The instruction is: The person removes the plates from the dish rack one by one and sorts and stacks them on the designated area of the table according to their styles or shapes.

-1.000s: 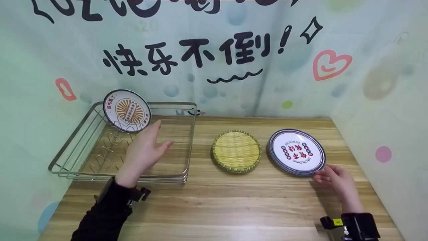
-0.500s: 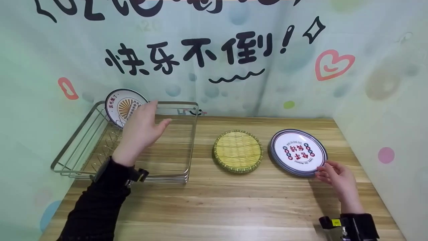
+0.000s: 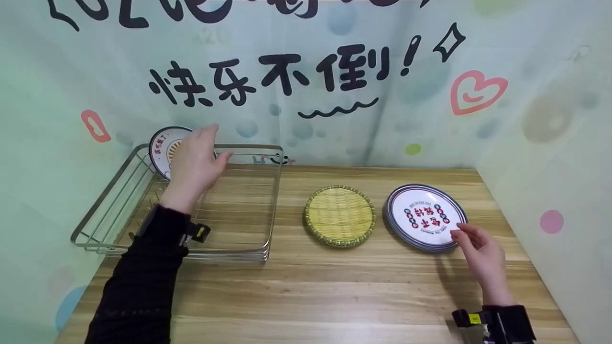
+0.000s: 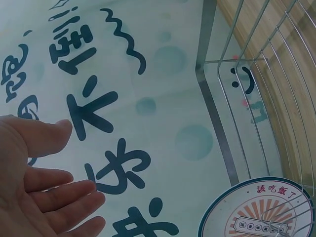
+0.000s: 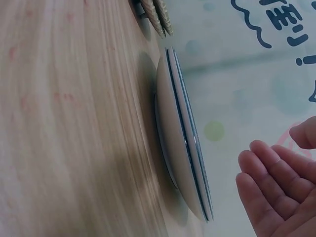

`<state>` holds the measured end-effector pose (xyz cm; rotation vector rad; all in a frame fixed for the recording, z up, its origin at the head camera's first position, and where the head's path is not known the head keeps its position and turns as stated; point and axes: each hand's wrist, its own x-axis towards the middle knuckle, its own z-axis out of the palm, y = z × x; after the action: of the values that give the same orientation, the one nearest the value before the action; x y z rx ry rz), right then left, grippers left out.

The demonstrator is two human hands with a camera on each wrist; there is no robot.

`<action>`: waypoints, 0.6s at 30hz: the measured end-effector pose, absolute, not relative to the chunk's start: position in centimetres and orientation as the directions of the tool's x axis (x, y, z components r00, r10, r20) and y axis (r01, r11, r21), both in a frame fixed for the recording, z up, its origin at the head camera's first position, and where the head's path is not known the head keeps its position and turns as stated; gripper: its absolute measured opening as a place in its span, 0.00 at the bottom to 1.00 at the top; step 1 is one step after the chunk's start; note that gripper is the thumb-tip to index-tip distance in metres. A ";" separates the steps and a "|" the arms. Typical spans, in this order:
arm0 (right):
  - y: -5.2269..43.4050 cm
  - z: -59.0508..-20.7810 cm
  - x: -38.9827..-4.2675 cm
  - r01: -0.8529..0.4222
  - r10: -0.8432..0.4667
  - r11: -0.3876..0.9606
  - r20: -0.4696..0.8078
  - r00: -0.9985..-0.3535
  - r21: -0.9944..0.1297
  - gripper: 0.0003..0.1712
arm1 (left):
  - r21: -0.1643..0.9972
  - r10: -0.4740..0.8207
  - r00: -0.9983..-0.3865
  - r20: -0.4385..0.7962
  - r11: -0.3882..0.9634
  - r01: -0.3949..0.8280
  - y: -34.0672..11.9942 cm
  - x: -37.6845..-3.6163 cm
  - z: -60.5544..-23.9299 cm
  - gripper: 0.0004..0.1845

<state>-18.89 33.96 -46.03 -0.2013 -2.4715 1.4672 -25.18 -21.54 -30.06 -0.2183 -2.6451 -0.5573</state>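
A round plate [image 3: 160, 149] with a sunburst print leans upright at the back left of a wire dish rack [image 3: 248, 146]. My left hand [image 3: 195, 155] is over the rack and hides the plate's right part in the head view. In the left wrist view, this hand [image 4: 52, 190] has loosely extended fingers, holds nothing, and is apart from the plate [image 4: 247, 210]. At the right lies a small stack of plates [image 3: 425, 215] with blue rims. My right hand [image 3: 484, 260] hovers by its near right edge; the right wrist view shows relaxed fingers, apart from the stack [image 5: 180, 138].
Between the rack and the stack, a round woven bamboo tray [image 3: 339, 215] lies on the wooden table [image 3: 334, 291]. Wire dividers [image 3: 158, 193] stand inside the rack, partly behind my left arm. A printed cloth backdrop [image 3: 330, 138] rises behind the table, with walls on both sides.
My left hand has moved forward over the rack, covering part of the upright plate. My right hand has lifted off the edge of the stack and shifted slightly left.
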 end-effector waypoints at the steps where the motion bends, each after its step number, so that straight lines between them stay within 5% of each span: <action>1: 33.8 -46.1 -18.9 -0.016 0.256 0.505 0.167 -0.952 -0.863 0.22 | 0.350 0.059 -0.891 0.450 0.906 0.237 -21.7 -25.5 -30.1 0.33; 18: 31.8 -46.9 -19.1 -0.227 0.173 0.654 0.436 -0.883 -0.721 0.12 | 0.332 0.016 -0.820 0.572 0.910 0.249 -22.9 -30.0 -32.5 0.23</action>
<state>-19.09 31.75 -46.90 0.0424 -2.3989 1.1366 -30.00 -22.89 -32.49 -0.1898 -2.4871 -0.5332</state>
